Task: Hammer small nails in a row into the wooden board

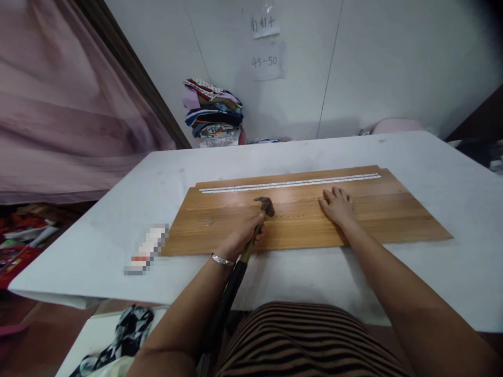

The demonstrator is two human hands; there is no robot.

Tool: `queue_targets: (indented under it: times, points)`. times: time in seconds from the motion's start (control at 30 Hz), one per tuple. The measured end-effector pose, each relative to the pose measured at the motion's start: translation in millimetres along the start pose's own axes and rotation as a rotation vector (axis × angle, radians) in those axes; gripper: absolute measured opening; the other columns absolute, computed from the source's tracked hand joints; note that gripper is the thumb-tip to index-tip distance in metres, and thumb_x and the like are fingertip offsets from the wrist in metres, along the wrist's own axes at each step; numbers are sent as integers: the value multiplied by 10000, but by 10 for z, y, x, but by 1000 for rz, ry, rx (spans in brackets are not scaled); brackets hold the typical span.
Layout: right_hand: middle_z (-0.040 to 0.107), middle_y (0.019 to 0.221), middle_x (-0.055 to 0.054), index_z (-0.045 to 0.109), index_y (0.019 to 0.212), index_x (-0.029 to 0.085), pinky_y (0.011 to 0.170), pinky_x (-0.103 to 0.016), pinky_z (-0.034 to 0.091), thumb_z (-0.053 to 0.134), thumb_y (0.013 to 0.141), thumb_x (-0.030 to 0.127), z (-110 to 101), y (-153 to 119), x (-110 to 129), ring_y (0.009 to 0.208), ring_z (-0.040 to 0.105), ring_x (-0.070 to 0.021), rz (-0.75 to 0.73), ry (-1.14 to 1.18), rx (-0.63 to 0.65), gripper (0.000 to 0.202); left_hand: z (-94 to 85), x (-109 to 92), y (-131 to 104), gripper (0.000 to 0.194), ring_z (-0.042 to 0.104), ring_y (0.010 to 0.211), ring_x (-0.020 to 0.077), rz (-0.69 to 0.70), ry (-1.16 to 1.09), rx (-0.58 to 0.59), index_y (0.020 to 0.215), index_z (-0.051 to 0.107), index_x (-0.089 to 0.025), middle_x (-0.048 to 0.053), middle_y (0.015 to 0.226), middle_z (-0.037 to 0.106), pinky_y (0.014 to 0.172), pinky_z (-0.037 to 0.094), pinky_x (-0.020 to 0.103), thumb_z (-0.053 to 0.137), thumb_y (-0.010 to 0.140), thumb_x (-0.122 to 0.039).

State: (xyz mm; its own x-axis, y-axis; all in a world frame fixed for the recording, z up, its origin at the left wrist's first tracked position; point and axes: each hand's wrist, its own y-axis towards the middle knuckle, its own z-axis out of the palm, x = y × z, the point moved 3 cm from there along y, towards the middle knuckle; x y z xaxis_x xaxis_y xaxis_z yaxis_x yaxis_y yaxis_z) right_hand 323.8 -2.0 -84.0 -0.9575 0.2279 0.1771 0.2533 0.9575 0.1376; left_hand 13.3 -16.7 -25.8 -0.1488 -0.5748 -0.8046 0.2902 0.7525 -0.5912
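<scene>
My left hand [244, 236] is wrapped round the handle of a claw hammer [268, 207], close under its head. The hammer's black grip runs back beneath my forearm, and its head is over the middle of a wooden board [396, 214]. To the right of the head is a row of several small dark dots; I cannot tell whether they are nail heads or holes. On the same board lies my right hand [338, 207], palm down, fingers stretched out and holding nothing. A few thin loose nails [208, 222] rest at the board's left side.
Two pale strips [291, 184] run along the board's far edge. The board lies on a white table [118, 209], with a blurred-out item [147, 250] at its left. Folded clothes [214, 112] are stacked by the wall. A pink curtain [70, 94] hangs at left.
</scene>
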Motion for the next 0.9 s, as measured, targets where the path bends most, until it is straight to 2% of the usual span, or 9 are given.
queue_targets:
  times: [0.23, 0.9]
  points:
    - [523, 1372, -143, 589, 1228, 225, 1022, -509, 297, 292, 967, 484, 10, 9, -12, 1290, 384, -300, -6, -9, -1, 473, -27, 26, 55, 312, 346, 381, 38, 25, -7, 4, 998, 548, -189, -56, 618, 472, 355, 251, 159, 502, 896, -481]
    - [511, 1381, -143, 597, 1214, 220, 1022, -510, 294, 292, 964, 484, -4, 9, -6, 1284, 383, -299, -3, 3, 1, 474, -7, -4, -20, 320, 348, 385, 36, 18, -25, 2, 1032, 553, -172, -56, 627, 470, 369, 261, 167, 512, 895, -459]
